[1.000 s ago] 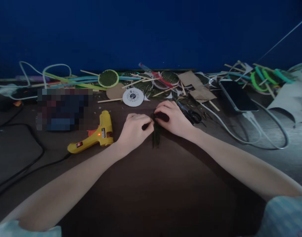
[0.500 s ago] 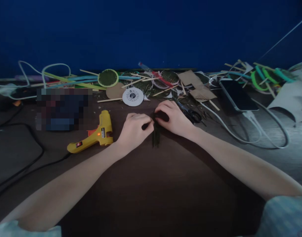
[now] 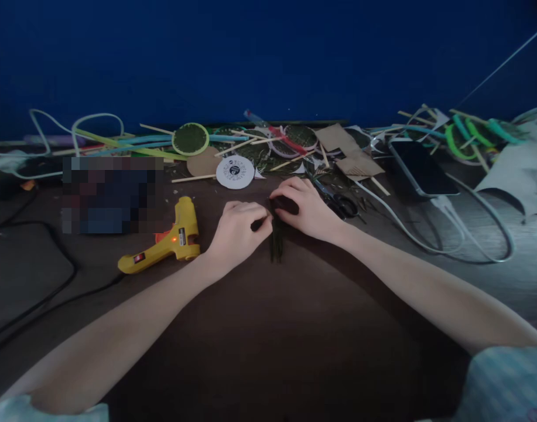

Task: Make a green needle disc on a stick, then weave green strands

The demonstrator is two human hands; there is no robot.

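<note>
A small bundle of dark green, thin leaf-like strands (image 3: pixel 276 246) hangs between my two hands over the dark table. My left hand (image 3: pixel 242 228) pinches its upper part between thumb and forefinger, the other fingers curled in. From the other side, my right hand (image 3: pixel 305 208) has its thumb and fingers bent round the top of the strands, with a gap inside the curl. Their upper ends are hidden by the fingers. Close to my left wrist lies a yellow hot glue gun (image 3: pixel 183 231), its orange light glowing.
Black scissors (image 3: pixel 341 202) lie just beyond my right hand. A white printed disc (image 3: pixel 235 172), cardboard pieces (image 3: pixel 360 164), wooden sticks and green-filled rings (image 3: pixel 191 139) crowd the back edge. A phone (image 3: pixel 421 170) with white cables rests at right. Black cord (image 3: pixel 84 294) runs across the left.
My right hand's fingertips have shifted slightly left and up, towards my left hand. The left hand keeps its pinch, and the view has moved very little.
</note>
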